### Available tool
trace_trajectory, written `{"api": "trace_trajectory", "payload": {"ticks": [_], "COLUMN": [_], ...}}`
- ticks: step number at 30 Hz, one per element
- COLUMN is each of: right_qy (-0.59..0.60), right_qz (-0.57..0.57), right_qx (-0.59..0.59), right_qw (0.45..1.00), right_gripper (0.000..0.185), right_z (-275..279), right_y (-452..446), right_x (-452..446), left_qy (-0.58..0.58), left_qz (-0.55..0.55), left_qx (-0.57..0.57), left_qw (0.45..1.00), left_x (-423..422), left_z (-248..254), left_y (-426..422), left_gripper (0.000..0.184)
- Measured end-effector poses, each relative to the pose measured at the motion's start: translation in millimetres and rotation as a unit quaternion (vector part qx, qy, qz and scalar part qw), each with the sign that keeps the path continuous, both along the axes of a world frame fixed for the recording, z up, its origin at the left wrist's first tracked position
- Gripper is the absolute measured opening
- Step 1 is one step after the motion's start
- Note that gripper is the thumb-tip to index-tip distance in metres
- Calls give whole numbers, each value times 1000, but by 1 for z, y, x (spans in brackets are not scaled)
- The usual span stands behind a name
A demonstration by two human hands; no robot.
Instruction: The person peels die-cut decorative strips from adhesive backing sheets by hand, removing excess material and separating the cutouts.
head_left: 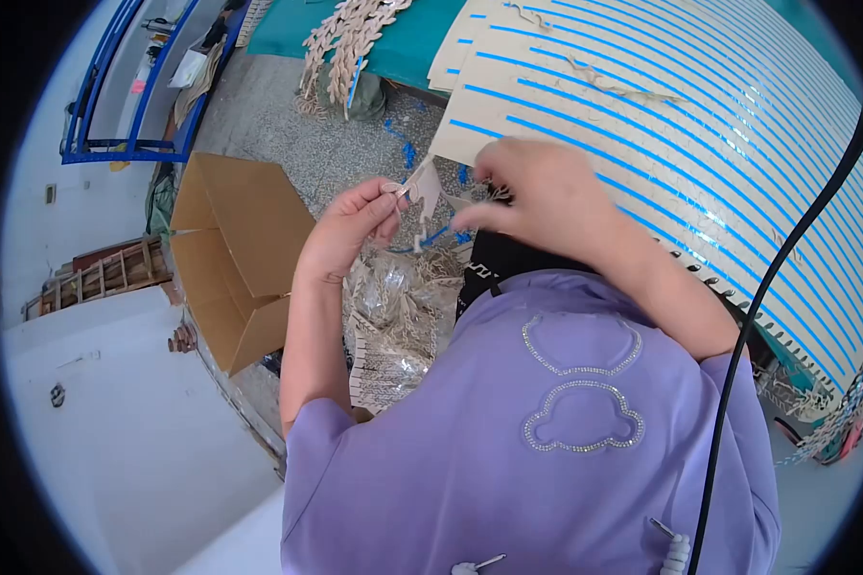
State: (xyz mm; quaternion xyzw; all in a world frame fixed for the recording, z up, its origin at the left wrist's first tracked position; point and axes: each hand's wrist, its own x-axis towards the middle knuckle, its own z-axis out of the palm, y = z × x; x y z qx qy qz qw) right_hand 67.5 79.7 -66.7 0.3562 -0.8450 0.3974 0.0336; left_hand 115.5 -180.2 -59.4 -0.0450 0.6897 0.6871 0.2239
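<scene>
My left hand (pixel 360 217) is closed, with thumb and fingertips pinching a beige strip (pixel 430 187). The strip hangs from the fingertips, with looped or braided-looking pieces below. To its right, my right hand (pixel 537 196) is raised with the thumb and curled fingers apart. The strip's end lies close to the right thumb; I see no firm hold on it there. Below the hands are clear plastic bags (pixel 393 287) and a heap of beige braided pieces (pixel 393 350) near my lap.
Large beige sheets with blue stripes (pixel 642 125) cover the table at right. Braided strips (pixel 345 48) hang over its far edge. An open cardboard box (pixel 244 230) stands at left, near a blue-framed rack (pixel 144 86). A black cable (pixel 777 259) crosses the right side.
</scene>
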Motion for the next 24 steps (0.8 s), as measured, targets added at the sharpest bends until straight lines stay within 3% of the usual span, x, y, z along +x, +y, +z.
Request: {"api": "trace_trajectory", "payload": {"ticks": [2,6,10,13,14,16,17,18,20,22,24], "right_qy": [40,118,176,166,161,202,159,123,81,21,-79], "right_qz": [-6,-2,8,37,52,-37,-87,-142,-131,-107,13], "right_qx": [101,51,79,75,74,70,78,81,43,88,277], "right_qw": [994,992,981,983,983,976,980,979,987,990,958], "right_gripper": [50,42,28,20,16,15,17,19,20,19,20], "right_z": [-5,-16,-34,-26,-19,-14,-4,9,18,16,36], "right_y": [-19,-43,-61,-55,-51,-11,11,28,40,47,53], "right_x": [12,14,5,-5,-11,-51,-68,-84,-83,-66,-58], "left_qy": [1,-5,-33,-34,-3,56,56,64,65,86,115], "left_qz": [-2,6,18,13,33,76,78,93,133,150,144], "left_qx": [-4,-3,6,-25,-113,-287,-291,-228,-104,-87,-34], "left_qw": [1000,1000,999,999,993,953,952,967,983,981,982], "left_x": [7,8,13,14,14,21,27,30,50,58,45], "left_z": [0,8,14,16,13,7,7,9,17,26,32], "left_y": [13,21,14,1,-17,-52,-64,-76,-94,-81,-50], "left_gripper": [14,13,13,15,14,13,13,14,17,18,20]}}
